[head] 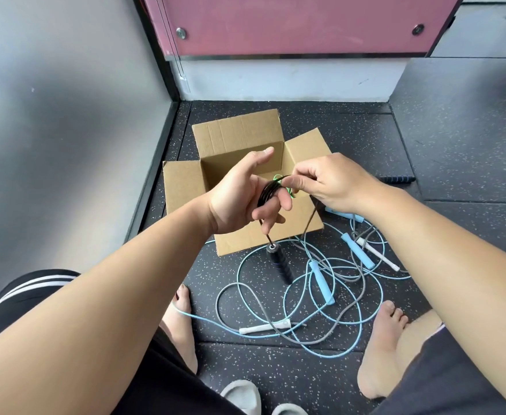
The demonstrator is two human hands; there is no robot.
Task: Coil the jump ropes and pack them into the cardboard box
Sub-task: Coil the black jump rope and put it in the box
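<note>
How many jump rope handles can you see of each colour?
Black ridged handles: 2
Light blue plastic handles: 3
White handles: 2
Total: 7

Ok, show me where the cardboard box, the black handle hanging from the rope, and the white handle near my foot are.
cardboard box [182,187]: head view, on its left flap.
black handle [280,265]: head view, mid grip.
white handle [263,327]: head view, middle of its shaft.

black jump rope [268,190] coiled above open cardboard box [236,139], blue and grey ropes [314,295] tangled beside
</note>
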